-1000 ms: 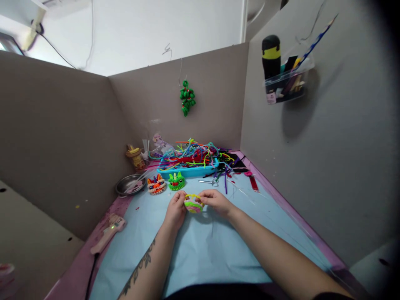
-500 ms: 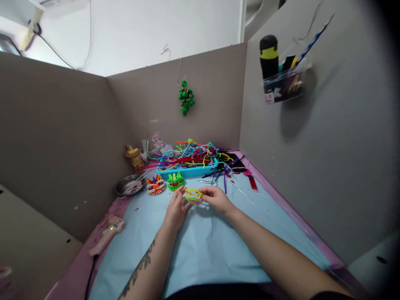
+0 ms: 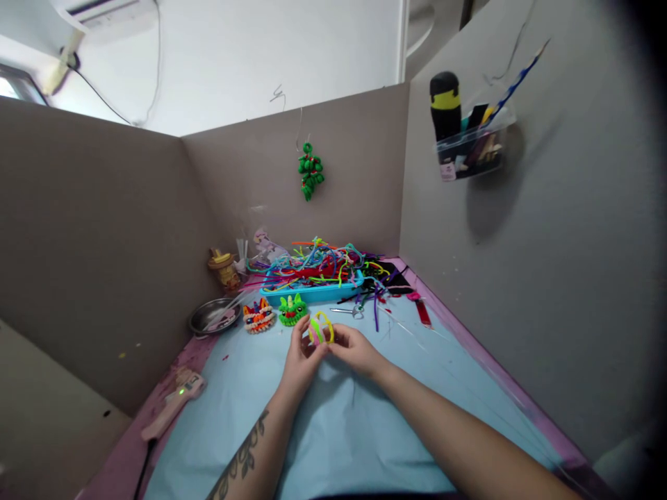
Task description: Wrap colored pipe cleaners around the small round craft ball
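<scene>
Between both hands is a small craft piece of bent pipe cleaners point(image 3: 319, 330), yellow, green and pink, with an open yellow loop on its right. My left hand point(image 3: 303, 347) is closed round its left side, thumb at the lower edge. My right hand point(image 3: 353, 346) pinches the lower right of the yellow loop. Just beyond the hands sit a green pipe-cleaner animal head point(image 3: 293, 310) and an orange and cream one point(image 3: 258, 316). Scissors point(image 3: 348, 312) lie on the blue cloth behind my right hand.
A blue tray point(image 3: 313, 294) heaped with pipe cleaners point(image 3: 317, 264) stands at the back. To the left are a metal bowl point(image 3: 201, 321) and a corded glue gun point(image 3: 174, 406). Grey partitions point(image 3: 359, 167) enclose the table; a clear holder point(image 3: 472, 154) hangs on the right one.
The craft piece has been turned, so its yellow loop now stands upright on the right side. Both hands have shifted their grip, with the thumbs closer together below it.
</scene>
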Available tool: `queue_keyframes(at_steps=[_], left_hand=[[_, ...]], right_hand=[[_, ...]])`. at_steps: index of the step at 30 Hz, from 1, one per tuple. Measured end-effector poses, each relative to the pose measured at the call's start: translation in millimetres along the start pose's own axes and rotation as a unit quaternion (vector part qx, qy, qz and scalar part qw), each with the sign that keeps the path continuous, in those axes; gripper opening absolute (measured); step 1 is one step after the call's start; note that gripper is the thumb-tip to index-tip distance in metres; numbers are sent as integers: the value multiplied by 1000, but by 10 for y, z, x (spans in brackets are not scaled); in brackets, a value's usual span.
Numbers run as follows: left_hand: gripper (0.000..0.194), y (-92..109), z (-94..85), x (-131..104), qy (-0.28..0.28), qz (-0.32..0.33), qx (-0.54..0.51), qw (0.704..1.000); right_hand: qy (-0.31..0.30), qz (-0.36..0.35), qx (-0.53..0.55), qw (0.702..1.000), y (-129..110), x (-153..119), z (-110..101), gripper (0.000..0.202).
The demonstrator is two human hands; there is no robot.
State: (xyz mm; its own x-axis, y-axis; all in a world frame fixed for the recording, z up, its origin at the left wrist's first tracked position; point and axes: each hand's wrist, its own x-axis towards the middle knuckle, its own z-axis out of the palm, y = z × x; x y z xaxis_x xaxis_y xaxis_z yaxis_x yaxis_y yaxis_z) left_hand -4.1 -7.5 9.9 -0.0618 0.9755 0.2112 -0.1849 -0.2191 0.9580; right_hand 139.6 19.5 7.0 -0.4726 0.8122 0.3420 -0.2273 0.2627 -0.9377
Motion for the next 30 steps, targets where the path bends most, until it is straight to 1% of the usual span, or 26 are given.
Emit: queue_keyframes(at_steps=[3,4,6,7,9,11,13,16,18,21,24,27,28,30], left_hand=[[67,34,10,-11,-11,-28,20,999],[67,53,15,-16,-11,-40,33,999],[64,106,22,-19,5,-61,44,997],[65,139,23,-12,5,-70,43,997],[64,206,16,28,10,-81,49,995],[64,258,3,111,-1,-105,58,993],[62,278,-12,225,-11,-122,57,991],[56,249,-48,401,-14,-133,56,989],[56,211,-92,490,-9,-140,52,989],[59,155,-201,573,2,-156,27,987],[61,92,-331,610,32,-173,-16,984],[62,3,-424,609,55,-191,-49,979],[61,-32,-441,601,59,-189,-57,979],[62,-103,-464,581,96,-177,-76,977]], right_hand=[[0,-27,-116,993,-28,-39,-14,14],[-1,-42,-157,987,-39,-52,-15,14],[-4,-67,-202,977,-59,-73,-15,17],[5,-73,-207,976,-66,-78,-19,19],[38,-62,-195,978,-70,-78,-46,26],[80,-35,-174,981,-58,-71,-106,31],[116,2,-155,981,-32,-63,-199,27],[166,66,-133,975,8,-43,-384,22],[193,99,-131,967,19,-7,-533,23],[228,120,-164,952,-5,108,-793,27],[246,118,-221,936,-79,315,-1080,25],[272,82,-303,910,-159,610,-1338,22],[268,69,-331,902,-176,724,-1407,21],[245,46,-394,884,-188,965,-1513,17]])
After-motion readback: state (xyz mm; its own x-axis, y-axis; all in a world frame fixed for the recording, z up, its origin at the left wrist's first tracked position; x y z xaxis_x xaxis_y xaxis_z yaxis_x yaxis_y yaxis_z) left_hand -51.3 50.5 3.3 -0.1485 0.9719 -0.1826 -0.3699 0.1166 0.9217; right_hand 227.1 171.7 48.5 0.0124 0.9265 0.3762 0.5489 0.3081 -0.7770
